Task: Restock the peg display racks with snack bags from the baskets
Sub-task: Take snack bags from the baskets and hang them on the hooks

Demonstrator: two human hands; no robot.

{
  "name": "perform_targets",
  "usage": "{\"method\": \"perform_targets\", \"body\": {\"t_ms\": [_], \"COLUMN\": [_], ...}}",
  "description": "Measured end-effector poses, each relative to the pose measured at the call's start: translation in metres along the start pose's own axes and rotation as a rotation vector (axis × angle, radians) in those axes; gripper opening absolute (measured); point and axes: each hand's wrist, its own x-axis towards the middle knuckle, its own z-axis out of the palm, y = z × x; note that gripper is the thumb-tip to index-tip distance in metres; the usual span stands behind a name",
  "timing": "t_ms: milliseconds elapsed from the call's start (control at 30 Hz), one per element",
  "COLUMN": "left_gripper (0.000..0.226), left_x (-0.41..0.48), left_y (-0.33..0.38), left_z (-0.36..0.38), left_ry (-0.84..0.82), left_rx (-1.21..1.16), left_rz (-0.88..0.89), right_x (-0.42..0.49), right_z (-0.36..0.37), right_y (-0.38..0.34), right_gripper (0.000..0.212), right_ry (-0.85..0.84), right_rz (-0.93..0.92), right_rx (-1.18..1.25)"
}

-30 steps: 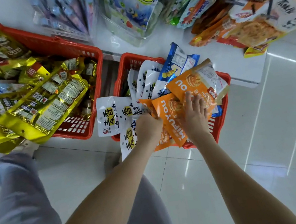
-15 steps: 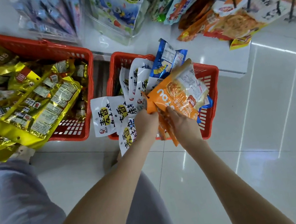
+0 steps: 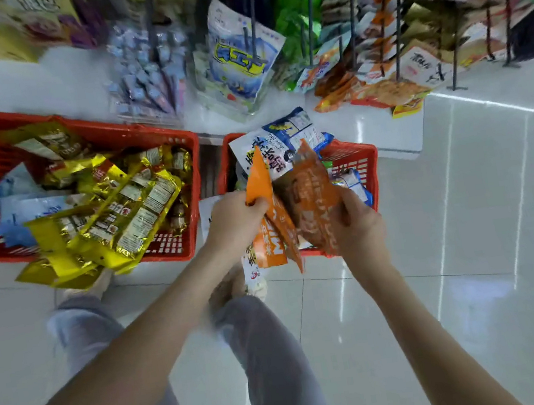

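At the left of the frame sits the large red plastic basket [image 3: 130, 132], heaped with gold foil snack bags [image 3: 112, 218] that spill over its near rim onto the floor. Right of it, at centre, my left hand [image 3: 232, 223] is curled tight round a bunch of orange snack bags with white lettering [image 3: 257, 183]. They stick up above the fist and hang below it, over the near rim of the smaller red plastic basket [image 3: 361, 160]. Just beside them, my right hand [image 3: 358, 223] grips a single orange snack bag [image 3: 314, 195] by its lower edge, thumb on its face. White snack bags with black lettering [image 3: 262, 154] stay in the basket behind. The peg rack with hanging packets [image 3: 398, 26] fills the upper right.

Half a second ago both hands clutched the orange bags as one bundle. Now they are split between the hands and lifted clear, and the view has tipped up toward the rack.
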Motion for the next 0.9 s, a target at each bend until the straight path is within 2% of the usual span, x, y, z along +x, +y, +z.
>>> {"method": "perform_targets", "body": {"t_ms": [167,267,400,633,733,900], "left_gripper": [0.047,0.044,0.015,0.036,0.041,0.036], "left_x": [-0.047,-0.082,-0.127,-0.182,-0.205,-0.238], "left_y": [0.036,0.052,0.067,0.067,0.059,0.036], "left_z": [-0.091,-0.15,-0.233,-0.369,-0.411,-0.453], "left_ry": [0.104,0.153,0.258,0.246,0.263,0.301], "left_rx": [0.153,0.196,0.188,0.289,0.258,0.067], "left_rz": [0.109,0.183,0.283,0.347,0.324,0.27], "right_x": [-0.02,-0.044,-0.081,-0.146,-0.17,-0.203], "right_z": [-0.036,-0.05,-0.053,-0.02,-0.004,0.008], "right_y": [-0.079,-0.141,-0.228,-0.377,-0.428,-0.481], "right_gripper": [0.018,0.011,0.014,0.023,0.03,0.022], "right_ry": [0.099,0.123,0.09,0.166,0.236,0.227], "right_rz": [-0.02,-0.088,-0.133,-0.358,-0.48,-0.517], "right_rx": [0.05,0.033,0.032,-0.156,-0.226,-0.077]}}
